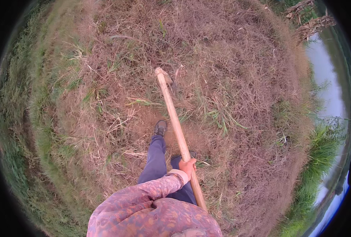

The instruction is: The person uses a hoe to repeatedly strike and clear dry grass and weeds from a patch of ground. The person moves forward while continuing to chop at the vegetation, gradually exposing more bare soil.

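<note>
My left hand point(188, 168) is closed around a long wooden handle point(177, 127) at its lower part, in front of my right leg. The handle slants up and a little left from near my body. At its far end a tool head point(165, 76), seemingly a hoe's, lies among dry grass, partly hidden. The handle's near end runs beside my patterned jacket point(151, 216). My right hand is out of view.
Dry cut grass point(237, 74) covers the ground, with a patch of bare soil point(143, 118) near my forward shoe point(160, 127). Green tall grass point(320, 151) and water point(326, 80) lie at the right. Dried leaves point(314, 26) hang at the upper right.
</note>
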### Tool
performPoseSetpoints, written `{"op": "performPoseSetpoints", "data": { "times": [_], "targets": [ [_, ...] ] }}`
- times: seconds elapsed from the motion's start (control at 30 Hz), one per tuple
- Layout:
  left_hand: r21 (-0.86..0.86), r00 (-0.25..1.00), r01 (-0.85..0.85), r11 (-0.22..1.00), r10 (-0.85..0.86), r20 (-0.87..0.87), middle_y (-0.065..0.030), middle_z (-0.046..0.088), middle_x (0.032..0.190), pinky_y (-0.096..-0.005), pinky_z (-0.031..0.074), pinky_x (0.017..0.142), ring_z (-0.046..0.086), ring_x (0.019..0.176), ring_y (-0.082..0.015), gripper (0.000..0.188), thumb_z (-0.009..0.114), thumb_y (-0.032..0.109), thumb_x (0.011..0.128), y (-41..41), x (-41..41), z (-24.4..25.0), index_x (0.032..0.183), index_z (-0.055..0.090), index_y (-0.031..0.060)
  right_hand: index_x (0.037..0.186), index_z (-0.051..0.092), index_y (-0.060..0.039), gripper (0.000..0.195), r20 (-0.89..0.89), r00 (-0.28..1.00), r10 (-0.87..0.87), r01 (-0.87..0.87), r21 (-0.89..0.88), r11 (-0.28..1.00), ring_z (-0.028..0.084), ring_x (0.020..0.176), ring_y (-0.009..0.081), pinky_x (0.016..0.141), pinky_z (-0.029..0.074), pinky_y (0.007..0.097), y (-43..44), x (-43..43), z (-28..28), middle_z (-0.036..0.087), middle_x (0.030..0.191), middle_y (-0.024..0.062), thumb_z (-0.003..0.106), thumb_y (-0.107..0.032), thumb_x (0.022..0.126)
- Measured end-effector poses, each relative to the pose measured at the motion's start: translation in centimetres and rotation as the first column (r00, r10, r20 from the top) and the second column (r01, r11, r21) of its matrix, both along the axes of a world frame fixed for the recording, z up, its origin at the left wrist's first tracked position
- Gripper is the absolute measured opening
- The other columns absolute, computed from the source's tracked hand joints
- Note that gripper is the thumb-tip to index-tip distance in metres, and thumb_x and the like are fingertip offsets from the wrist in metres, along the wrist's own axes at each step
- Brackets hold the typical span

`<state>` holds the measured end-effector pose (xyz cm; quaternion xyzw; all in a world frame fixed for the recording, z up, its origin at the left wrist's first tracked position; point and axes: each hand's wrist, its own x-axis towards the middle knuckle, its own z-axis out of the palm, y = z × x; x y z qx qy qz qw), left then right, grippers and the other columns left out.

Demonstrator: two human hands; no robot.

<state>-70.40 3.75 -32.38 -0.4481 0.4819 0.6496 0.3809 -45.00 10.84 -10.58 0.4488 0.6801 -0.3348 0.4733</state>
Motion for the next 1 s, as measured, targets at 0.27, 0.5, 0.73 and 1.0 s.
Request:
{"op": "performPoseSetpoints", "data": {
  "times": [0.27, 0.5, 0.73, 1.0],
  "targets": [
    [-0.002, 0.948, 0.252, 0.968, -0.246, 0.199, -0.0063, 0.051, 0.056, -0.0319, 0.044, 0.043, 0.051, 0.045, -0.0175, 0.014, 0.065, 0.007, 0.063, -1.0, 3.1, -7.9, 0.063, 0.051, 0.0044, 0.080, 0.053, -0.0078, 0.022, 0.115, 0.992, 0.045, -0.053, 0.068, 0.996, 0.057, 0.056, 0.0217, 0.053, 0.043, 0.0348, 0.1, 6.9, 0.5, 0.056, 0.062, 0.0114, 0.066, -0.020, 0.067],
    [0.020, 0.996, 0.086, 0.996, -0.087, 0.035, -0.0054, 0.048, 0.058, -0.0304, 0.046, 0.047, 0.050, 0.049, -0.0168, 0.015, 0.063, 0.008, 0.064, -0.1, -5.8, 0.7, 0.071, 0.050, 0.0047, 0.083, 0.052, -0.0101, 0.027, -0.276, 0.953, 0.129, -0.050, 0.276, 0.960, 0.059, 0.060, 0.0290, 0.055, 0.046, 0.0394, -2.8, 6.0, -13.4, 0.059, 0.064, 0.0132, 0.065, -0.024, 0.063],
    [-0.005, 0.754, 0.028, 1.000, -0.024, -0.656, -0.0007, 0.044, 0.059, -0.0250, 0.042, 0.043, 0.046, 0.049, -0.0107, 0.016, 0.062, 0.011, 0.069, 1.8, -26.3, 9.1, 0.071, 0.047, 0.0066, 0.082, 0.057, -0.0104, 0.025, -0.633, 0.772, 0.048, 0.148, 0.253, 0.956, 0.057, 0.066, 0.0379, 0.061, 0.046, 0.0448, -1.3, -16.1, -18.2, 0.059, 0.067, 0.0182, 0.062, -0.026, 0.064],
    [-0.097, 0.871, 0.061, 0.993, -0.101, -0.481, -0.0050, 0.049, 0.052, -0.0270, 0.041, 0.038, 0.047, 0.040, -0.0157, 0.014, 0.064, 0.010, 0.069, 3.6, -30.1, -3.5, 0.068, 0.052, 0.0020, 0.090, 0.056, -0.0058, 0.038, -0.558, 0.830, -0.005, 0.094, 0.132, 0.987, 0.058, 0.073, 0.0367, 0.066, 0.046, 0.0426, 0.3, -18.3, -11.6, 0.060, 0.075, 0.0194, 0.065, -0.028, 0.060]
  ]
}}
